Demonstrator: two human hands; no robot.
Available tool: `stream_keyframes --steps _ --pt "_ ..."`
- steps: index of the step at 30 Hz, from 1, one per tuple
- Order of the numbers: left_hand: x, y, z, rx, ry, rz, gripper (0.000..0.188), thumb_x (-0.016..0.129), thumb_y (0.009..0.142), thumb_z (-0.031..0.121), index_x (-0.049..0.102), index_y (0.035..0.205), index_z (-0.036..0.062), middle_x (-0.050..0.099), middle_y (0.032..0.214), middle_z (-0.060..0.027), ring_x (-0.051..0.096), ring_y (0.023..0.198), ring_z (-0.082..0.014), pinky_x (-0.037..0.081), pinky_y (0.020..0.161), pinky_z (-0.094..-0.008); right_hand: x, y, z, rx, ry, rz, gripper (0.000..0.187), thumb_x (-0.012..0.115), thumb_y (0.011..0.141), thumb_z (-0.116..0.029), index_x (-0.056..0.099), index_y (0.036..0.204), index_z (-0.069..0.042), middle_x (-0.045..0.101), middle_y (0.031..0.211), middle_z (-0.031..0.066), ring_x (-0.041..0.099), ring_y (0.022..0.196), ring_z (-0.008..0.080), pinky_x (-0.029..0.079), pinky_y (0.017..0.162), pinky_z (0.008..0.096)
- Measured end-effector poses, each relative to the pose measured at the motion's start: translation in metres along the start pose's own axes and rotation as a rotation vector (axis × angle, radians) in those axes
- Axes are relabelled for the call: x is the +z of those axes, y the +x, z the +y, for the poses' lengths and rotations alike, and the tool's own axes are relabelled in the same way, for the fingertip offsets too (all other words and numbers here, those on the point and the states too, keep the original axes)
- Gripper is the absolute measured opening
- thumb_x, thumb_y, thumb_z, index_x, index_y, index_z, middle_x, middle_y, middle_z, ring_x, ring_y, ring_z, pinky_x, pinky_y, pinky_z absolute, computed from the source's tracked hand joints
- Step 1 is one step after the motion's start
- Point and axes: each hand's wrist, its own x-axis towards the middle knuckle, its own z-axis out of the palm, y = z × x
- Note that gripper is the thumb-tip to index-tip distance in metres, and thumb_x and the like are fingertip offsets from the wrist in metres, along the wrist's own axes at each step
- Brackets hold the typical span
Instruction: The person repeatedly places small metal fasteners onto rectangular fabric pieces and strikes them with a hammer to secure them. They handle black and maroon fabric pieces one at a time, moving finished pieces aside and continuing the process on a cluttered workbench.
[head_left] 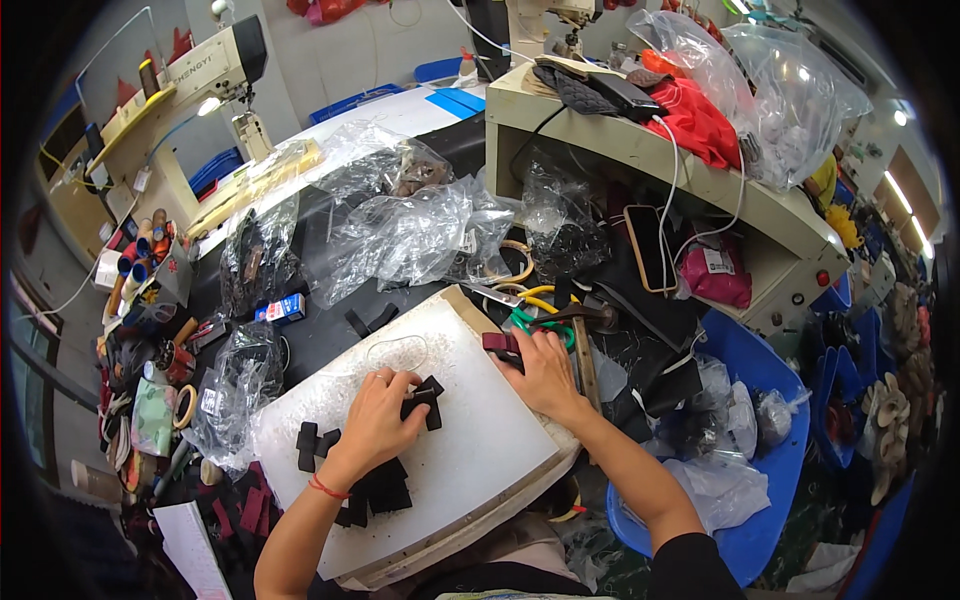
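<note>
My left hand (pixel 380 415), a red string round its wrist, has its fingers closed on a small folded black strip piece (pixel 428 392) above a white board (pixel 490 450). Beside that hand lie another black piece (pixel 308 445) and a pile of black strips (pixel 385 488), partly hidden under my forearm. At the board's far right edge, my right hand (pixel 545 370) pinches a small maroon strip piece (pixel 502 343) with a dark part under the fingers. Just past this hand are scissors with green handles (pixel 540 325) and yellow-handled scissors (pixel 540 300).
Clear plastic bags (pixel 420 235) crowd the black table behind the board. A blue bin (pixel 785 430) with plastic wrap stands at the right, below a cream shelf (pixel 600 120) holding a phone (pixel 650 250). Maroon strips (pixel 255 505) and a white notepad (pixel 190 550) lie at the left.
</note>
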Motion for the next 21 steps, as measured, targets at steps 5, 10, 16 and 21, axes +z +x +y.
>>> stream_keyframes --steps 5,10,16,21 --pt "0.002 -0.009 -0.005 -0.029 -0.095 0.044 0.02 0.066 0.081 0.013 0.059 0.096 0.0006 0.056 0.084 -0.0145 0.055 0.084 -0.0304 0.045 0.077 -0.0391 0.003 0.006 0.006 0.063 0.001 -0.061 0.025 0.068 0.08 -0.02 0.061 0.097 -0.003 0.063 0.088 0.0165 0.062 0.084 0.0361 0.048 0.072 0.0464" --pt "-0.042 -0.024 -0.028 -0.252 -0.136 0.05 0.026 0.07 0.079 0.014 0.062 0.099 -0.0008 0.063 0.081 -0.0159 0.062 0.077 -0.0299 0.049 0.068 -0.0381 -0.027 0.015 -0.022 -0.007 0.016 0.071 0.015 0.067 0.079 -0.011 0.062 0.092 -0.005 0.062 0.084 0.0133 0.062 0.079 0.0343 0.049 0.068 0.0434" --pt "-0.055 -0.041 -0.031 -0.271 -0.083 0.064 0.038 0.072 0.077 0.014 0.058 0.109 0.0009 0.063 0.096 -0.0177 0.061 0.1 -0.0329 0.048 0.083 -0.0399 0.006 0.005 -0.098 -0.254 0.028 -0.068 0.022 0.069 0.071 -0.007 0.061 0.092 -0.007 0.058 0.078 0.0089 0.06 0.075 0.0283 0.048 0.065 0.0396" --pt "-0.056 -0.053 -0.031 -0.263 -0.079 0.248 0.036 0.072 0.079 0.015 0.059 0.109 0.0017 0.063 0.096 -0.0133 0.061 0.086 -0.0248 0.049 0.069 -0.0329 -0.007 0.005 -0.13 -0.244 0.24 -0.279 0.041 0.07 0.081 -0.035 0.061 0.104 -0.002 0.057 0.1 0.0151 0.054 0.101 0.032 0.044 0.084 0.0414"
